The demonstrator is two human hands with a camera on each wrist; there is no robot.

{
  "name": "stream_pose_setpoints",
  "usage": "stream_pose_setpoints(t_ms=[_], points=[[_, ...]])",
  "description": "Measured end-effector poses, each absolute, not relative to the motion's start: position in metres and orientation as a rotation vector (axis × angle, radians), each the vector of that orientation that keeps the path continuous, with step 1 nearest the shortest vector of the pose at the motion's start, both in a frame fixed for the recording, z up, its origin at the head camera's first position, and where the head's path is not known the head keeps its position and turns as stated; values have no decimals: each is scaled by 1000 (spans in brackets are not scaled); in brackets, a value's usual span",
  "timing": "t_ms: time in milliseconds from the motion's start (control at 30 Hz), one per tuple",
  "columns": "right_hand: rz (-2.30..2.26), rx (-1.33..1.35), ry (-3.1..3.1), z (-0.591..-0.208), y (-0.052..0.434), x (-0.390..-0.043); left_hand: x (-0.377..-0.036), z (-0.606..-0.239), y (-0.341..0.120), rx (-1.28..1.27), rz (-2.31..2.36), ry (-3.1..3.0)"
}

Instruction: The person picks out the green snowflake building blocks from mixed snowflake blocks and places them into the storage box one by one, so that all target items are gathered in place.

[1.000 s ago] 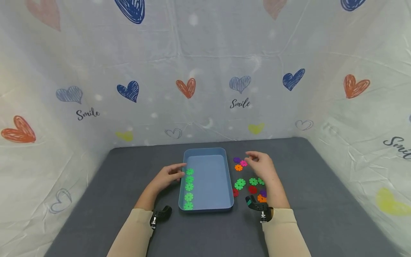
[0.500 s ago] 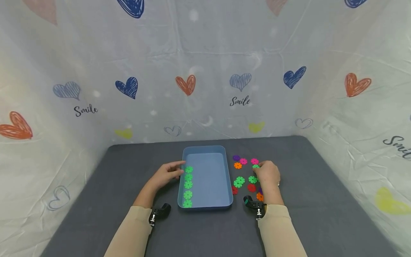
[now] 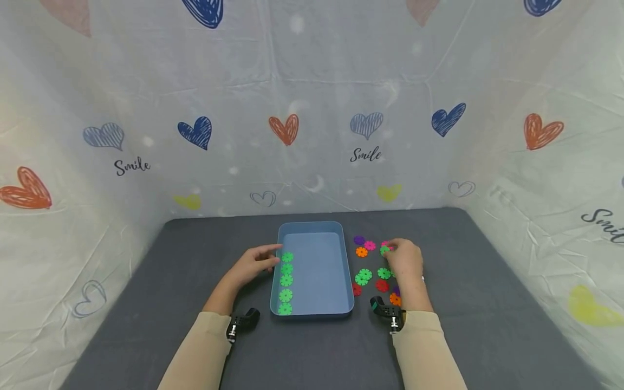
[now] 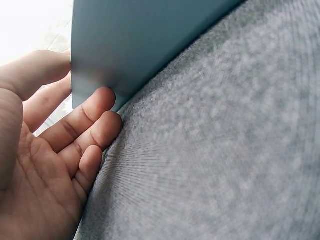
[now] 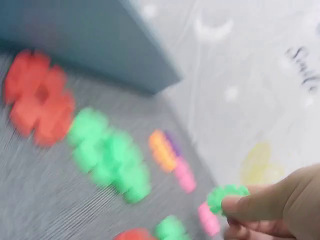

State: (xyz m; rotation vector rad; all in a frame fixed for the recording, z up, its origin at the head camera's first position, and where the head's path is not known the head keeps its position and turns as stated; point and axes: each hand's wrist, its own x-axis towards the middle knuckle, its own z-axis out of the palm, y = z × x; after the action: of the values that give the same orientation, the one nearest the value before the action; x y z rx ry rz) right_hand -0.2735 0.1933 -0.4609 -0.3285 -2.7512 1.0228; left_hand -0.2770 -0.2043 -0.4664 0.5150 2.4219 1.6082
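Observation:
A blue tray [image 3: 317, 276] lies on the grey table, with a column of green interlocking discs [image 3: 286, 280] along the inside of its left wall. My left hand [image 3: 253, 264] rests at that wall from outside. In the left wrist view its relaxed fingers [image 4: 102, 100] meet the tray wall [image 4: 125, 45]; the thumb and index tips are hidden behind the rim. To the right of the tray, my right hand [image 3: 408, 261] pinches a green disc [image 5: 225, 195] between thumb and fingers. Behind that disc shows a pink disc [image 5: 209, 220], partly covered.
Loose discs lie right of the tray: purple [image 3: 359, 240], pink [image 3: 370, 246] and orange [image 3: 361, 252] at the back. Nearer are overlapping green discs [image 3: 363, 277], red ones [image 3: 382, 285] and an orange one [image 3: 395, 298]. A patterned curtain [image 3: 312, 162] hangs behind the table.
My right hand has come down from over the back discs onto a green disc, and now has it pinched and moved slightly up-left. My left hand stays at the tray wall.

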Motion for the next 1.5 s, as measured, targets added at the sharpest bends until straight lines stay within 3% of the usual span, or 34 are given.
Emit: stream_pose_setpoints(t_ms=[400, 667, 933, 1167, 1500], points=[[1843, 17, -2538, -410, 162, -258, -276, -465, -204, 505, 1579, 2450], [2051, 313, -2544, -413, 116, -251, -294, -495, -210, 472, 1573, 2489], [2012, 623, -2802, -430, 81, -246, -296, -500, -213, 466, 1608, 2491], [1619, 895, -3095, -445, 60, -236, -297, -499, -212, 466, 1588, 2493], [1217, 983, -3104, -453, 47, -227, -296, -497, -212, 472, 1605, 2468]])
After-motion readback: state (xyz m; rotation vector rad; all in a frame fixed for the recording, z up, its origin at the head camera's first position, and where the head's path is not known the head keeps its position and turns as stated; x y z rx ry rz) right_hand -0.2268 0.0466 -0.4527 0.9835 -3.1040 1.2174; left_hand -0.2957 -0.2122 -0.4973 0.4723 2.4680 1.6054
